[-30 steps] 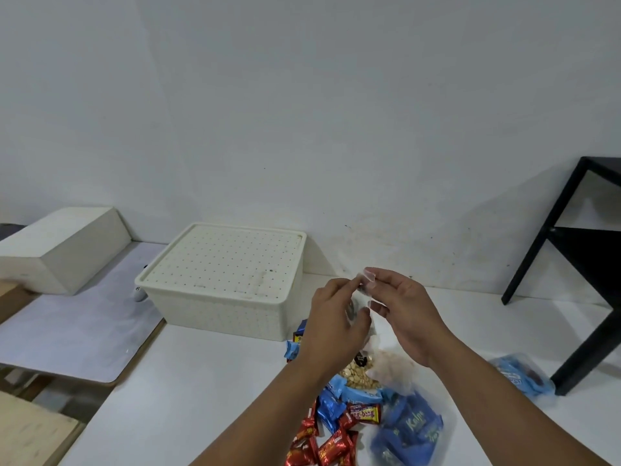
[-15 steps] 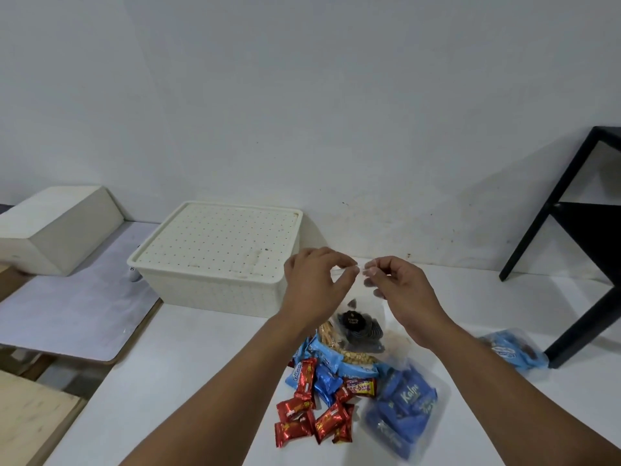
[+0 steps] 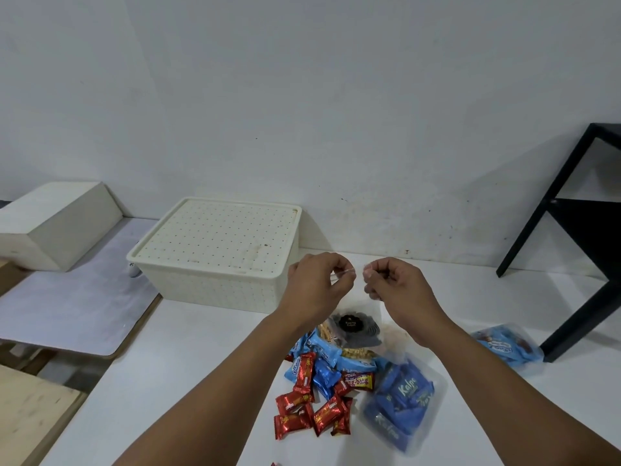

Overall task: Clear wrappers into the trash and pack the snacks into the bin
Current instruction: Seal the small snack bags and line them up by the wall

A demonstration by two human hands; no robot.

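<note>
My left hand and my right hand are raised over the table, each pinching a top edge of a clear plastic bag that hangs between them. The bag holds a dark round snack with a gold label. Below lies a pile of snacks: red wrapped bars, small blue packets and a clear pouch of blue Kalpa packets. A cream perforated bin with its lid on stands behind, to the left of my hands.
Another bag of blue packets lies at the right by a black metal frame. A cream box sits on a lower grey-topped table at the left. A wooden board is at the bottom left.
My hands have drawn apart, stretching the bag's top edge between them. The view has tilted down, so more of the snack pile shows.
</note>
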